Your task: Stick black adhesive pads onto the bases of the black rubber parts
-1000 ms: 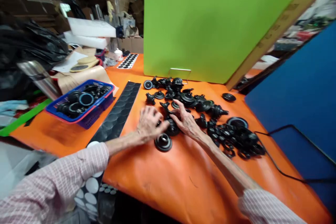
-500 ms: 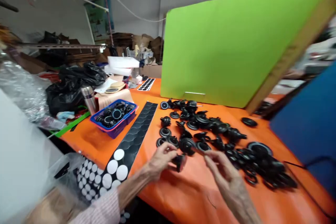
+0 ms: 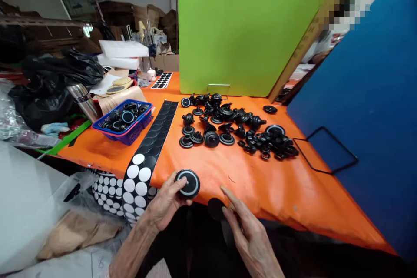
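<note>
A round black part with a pale ring is held in my left hand, thumb on its face. To the right, a thin black disc is pinched between the fingers of my right hand, just past the table's front edge. The two held pieces are apart. Beyond my hands lies a spread of black round parts on the orange table. A black strip of round stickers runs down over the table edge at the left, with white circles where stickers are gone.
A blue basket of black parts sits at the left, beside a metal flask. An upright green board stands behind the parts. Blue board with a black wire loop is on the right.
The view has shifted down and right. My left hand now shows the ringed face of its part toward the camera, and both hands are nearer the table's front edge.
</note>
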The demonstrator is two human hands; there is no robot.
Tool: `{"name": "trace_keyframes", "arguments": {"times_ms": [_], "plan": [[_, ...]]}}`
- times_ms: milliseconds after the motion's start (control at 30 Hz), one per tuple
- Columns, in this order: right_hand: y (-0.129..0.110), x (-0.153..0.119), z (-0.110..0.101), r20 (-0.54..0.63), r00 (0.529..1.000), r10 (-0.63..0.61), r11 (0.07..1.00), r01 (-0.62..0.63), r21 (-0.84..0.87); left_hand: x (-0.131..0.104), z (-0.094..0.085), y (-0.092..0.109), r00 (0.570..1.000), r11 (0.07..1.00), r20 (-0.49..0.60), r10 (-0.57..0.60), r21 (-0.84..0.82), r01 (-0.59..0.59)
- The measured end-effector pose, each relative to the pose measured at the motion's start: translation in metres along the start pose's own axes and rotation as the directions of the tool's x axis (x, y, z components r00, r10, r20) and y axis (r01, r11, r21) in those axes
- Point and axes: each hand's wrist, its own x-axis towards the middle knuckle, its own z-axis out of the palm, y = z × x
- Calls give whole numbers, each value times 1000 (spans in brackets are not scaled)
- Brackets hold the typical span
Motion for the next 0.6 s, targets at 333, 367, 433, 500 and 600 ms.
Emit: {"name": "trace_keyframes", "arguments": {"times_ms": [333,367,433,500,600], "plan": [[-24,-22,-8,122,909,399,827,-414,381,-29,-13,-29,1000,993,11,6,118,-7],[-24,-21,-8,122,900,417,805,-429,410,-29,-13,-30,1000,994,4,8,113,-8],[-26,-18,-6,104,896,432,779,-429,458,-28,-13,-30,1000,994,7,12,107,-13],[-28,-15,-2,75,896,437,757,-411,507,-28,-12,-28,1000,995,14,22,101,-24],[-32,-11,8,30,894,447,714,-377,590,-27,-11,-24,999,996,5,40,86,-40]]}}
